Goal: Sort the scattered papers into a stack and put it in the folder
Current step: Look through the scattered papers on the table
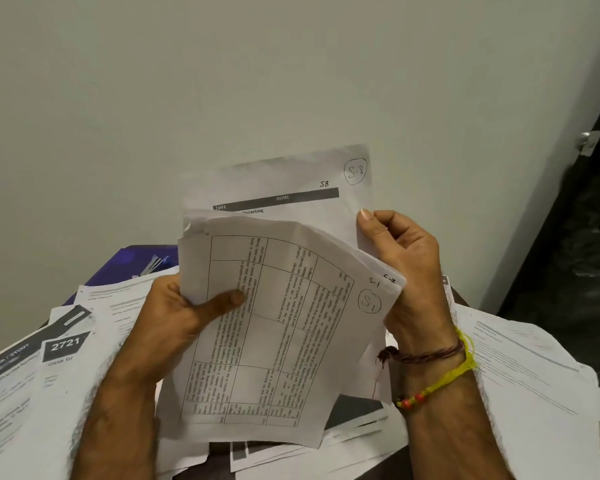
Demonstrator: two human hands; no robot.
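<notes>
Head view looks down on two bare hands holding up a bundle of papers (274, 323) above a cluttered desk (357, 407). The left hand (184, 313) grips the bundle's left edge, thumb pressed across the front sheet, which carries a printed table turned sideways and a circled handwritten "S1" near its right corner. The right hand (406, 271) pinches the right edge of the sheets, thumb tip at the top, fingers curled behind; its wrist wears a yellow thread with red beads (440, 382) and a dark thread. A taller sheet (291, 188) stands behind the front one, showing a dark bar reading "HOME", the number 2691 and a circled "S-8". Loose papers (520, 368) lie scattered across the desk on both sides and under the arms; one at the left shows "2721" (65, 344). A dark blue folder (125, 265) lies at the far left of the desk, partly covered by sheets. A dark door with a metal knob (586, 140) stands at the right.
</notes>
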